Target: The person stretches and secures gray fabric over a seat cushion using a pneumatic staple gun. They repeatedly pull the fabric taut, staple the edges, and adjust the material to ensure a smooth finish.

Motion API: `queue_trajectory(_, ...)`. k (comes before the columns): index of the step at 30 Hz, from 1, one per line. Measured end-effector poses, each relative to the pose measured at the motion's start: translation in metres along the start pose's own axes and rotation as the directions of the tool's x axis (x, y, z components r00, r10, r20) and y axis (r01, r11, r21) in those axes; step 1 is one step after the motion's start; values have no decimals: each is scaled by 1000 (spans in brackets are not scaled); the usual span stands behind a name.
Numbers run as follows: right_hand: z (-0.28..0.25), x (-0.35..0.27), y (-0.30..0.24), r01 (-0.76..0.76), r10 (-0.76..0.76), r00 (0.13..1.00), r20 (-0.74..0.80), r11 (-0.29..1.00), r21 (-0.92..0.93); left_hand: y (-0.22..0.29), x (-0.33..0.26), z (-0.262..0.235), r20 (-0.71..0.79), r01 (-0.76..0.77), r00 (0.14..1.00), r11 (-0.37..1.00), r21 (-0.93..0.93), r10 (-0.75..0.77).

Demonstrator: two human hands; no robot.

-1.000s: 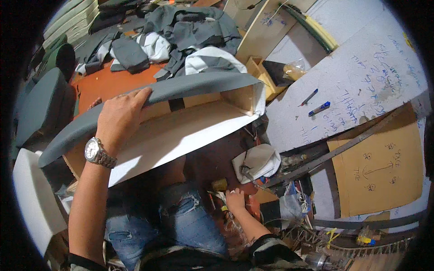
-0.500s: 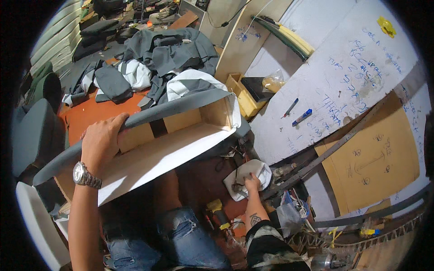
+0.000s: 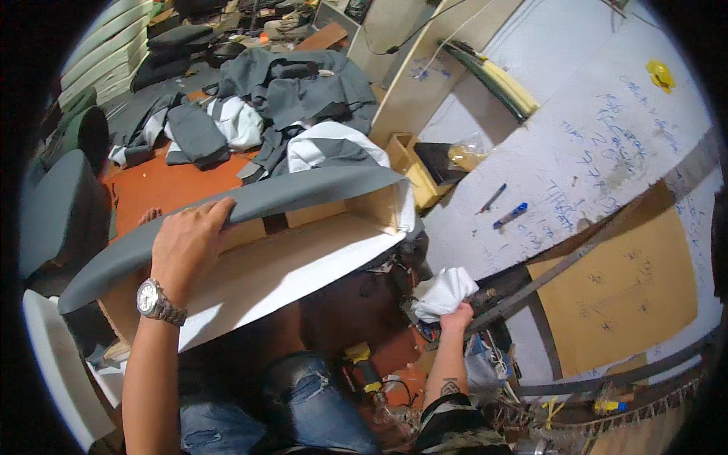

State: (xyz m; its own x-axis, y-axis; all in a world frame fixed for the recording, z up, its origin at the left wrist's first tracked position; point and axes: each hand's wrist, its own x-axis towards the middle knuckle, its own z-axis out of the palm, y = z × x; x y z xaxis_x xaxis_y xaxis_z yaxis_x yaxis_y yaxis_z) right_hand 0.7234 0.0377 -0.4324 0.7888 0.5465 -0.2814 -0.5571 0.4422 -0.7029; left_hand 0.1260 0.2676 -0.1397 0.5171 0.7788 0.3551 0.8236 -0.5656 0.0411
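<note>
Our left hand [image 3: 186, 246] grips the grey-covered wooden frame [image 3: 258, 243] to steady it; right hand [image 3: 455, 318] bunches the white cloth [image 3: 444, 292] low, just beyond its end.

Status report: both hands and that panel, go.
Left hand grips grey-covered wooden panel by its upper edge. Right hand clutches white cloth low by the table edge. Nothing between them.

clear plastic bag [image 3: 464, 154] by yellow open box [image 3: 413, 176], centre right
</note>
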Motion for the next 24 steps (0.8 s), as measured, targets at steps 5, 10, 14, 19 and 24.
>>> queue_trajectory(5,43,-45,-113,128,-126,992,21,987,-95,1,-4,2,-19,-15,1000,1000,-27,14)
queue_trajectory(10,94,-106,-185,176,-132,936,325,978,-109,1,-13,8,-5,-14,1000,999,-52,13)
queue_trajectory(14,137,-127,-191,38,255,848,465,845,-533,3,-20,15,-119,-75,990,997,-34,71)
queue_trajectory(19,245,-77,-122,470,-47,882,469,154,-869,6,-32,20,-118,-89,989,995,36,92)
queue_trajectory(24,418,-42,-137,823,-544,455,705,-46,-567,13,-37,17,-87,-103,990,993,53,107)
